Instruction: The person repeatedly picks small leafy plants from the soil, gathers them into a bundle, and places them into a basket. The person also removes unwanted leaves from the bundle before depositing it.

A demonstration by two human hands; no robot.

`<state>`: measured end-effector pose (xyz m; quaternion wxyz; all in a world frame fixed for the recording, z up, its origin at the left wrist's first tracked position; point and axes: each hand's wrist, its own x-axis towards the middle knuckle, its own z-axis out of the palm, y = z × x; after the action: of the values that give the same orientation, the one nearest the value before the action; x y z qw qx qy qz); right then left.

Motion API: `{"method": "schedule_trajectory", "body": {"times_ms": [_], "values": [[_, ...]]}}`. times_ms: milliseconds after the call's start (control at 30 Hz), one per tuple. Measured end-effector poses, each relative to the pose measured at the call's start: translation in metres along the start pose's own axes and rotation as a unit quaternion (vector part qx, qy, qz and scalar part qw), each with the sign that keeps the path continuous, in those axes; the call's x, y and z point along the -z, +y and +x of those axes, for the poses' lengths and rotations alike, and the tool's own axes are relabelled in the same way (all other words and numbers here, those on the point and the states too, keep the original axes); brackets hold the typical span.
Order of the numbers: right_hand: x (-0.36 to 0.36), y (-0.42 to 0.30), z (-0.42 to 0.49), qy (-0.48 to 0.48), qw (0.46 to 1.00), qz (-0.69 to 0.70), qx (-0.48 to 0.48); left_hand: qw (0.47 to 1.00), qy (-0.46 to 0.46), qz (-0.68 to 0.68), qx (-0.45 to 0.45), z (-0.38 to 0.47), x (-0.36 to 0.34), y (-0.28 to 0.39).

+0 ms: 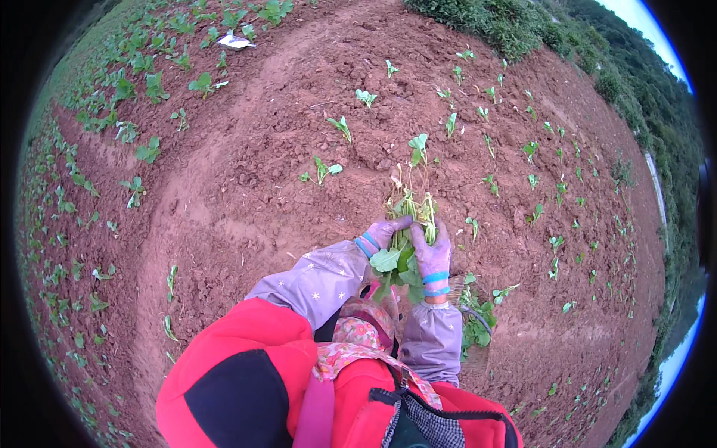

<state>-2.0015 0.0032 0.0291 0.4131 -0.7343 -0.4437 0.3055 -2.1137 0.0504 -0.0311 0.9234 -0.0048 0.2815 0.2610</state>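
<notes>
A bunch of leafy green seedlings [399, 256] is gripped between my two gloved hands, its leaves hanging toward my body and its pale stems and roots pointing away. My left hand [385, 232], in a soil-stained glove with a blue cuff, has its thumb and fingers closed on the bunch from the left. From the right, my right hand [434, 249] clasps the stems at the same height. Just beyond my fingers, a seedling [418, 148] shows its leaf above the thin roots. Much of the bunch is hidden behind the fingers.
Beside my right forearm lies a basket [477, 358] with more leafy seedlings [476, 330] and a dark curved handle. Small plants [340, 129] stand spaced across the reddish tilled soil [246, 224]. Denser plants grow at left. A white object [235, 41] lies at far left; bushes [493, 25] border the field.
</notes>
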Motion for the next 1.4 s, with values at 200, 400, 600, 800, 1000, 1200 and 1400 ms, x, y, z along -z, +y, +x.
{"method": "schedule_trajectory", "body": {"times_ms": [200,400,600,800,1000,1200,1400], "values": [[-0.138,-0.072,0.034,-0.121,0.99,0.057,0.042,0.976,0.084,0.028,-0.2,-0.08,0.057,0.116],[-0.241,-0.118,0.038,-0.295,0.95,0.015,0.104,0.882,0.149,0.141,-0.424,-0.142,0.119,0.177],[-0.316,-0.156,0.025,-0.385,0.916,0.066,0.091,0.895,0.143,-0.118,-0.406,-0.201,0.157,0.202],[-0.378,-0.208,-0.011,-0.363,0.852,-0.206,0.315,0.807,0.232,-0.041,-0.541,-0.244,0.193,0.227],[-0.435,-0.234,-0.018,-0.486,0.797,-0.097,0.347,0.747,0.297,-0.062,-0.592,-0.288,0.19,0.276],[-0.499,-0.259,0.049,-0.615,0.774,0.135,0.066,0.802,0.276,-0.125,-0.515,-0.302,0.208,0.353],[-0.546,-0.27,0.087,-0.451,0.875,0.034,0.173,0.776,0.328,0.0,-0.539,-0.264,0.233,0.43]]}}
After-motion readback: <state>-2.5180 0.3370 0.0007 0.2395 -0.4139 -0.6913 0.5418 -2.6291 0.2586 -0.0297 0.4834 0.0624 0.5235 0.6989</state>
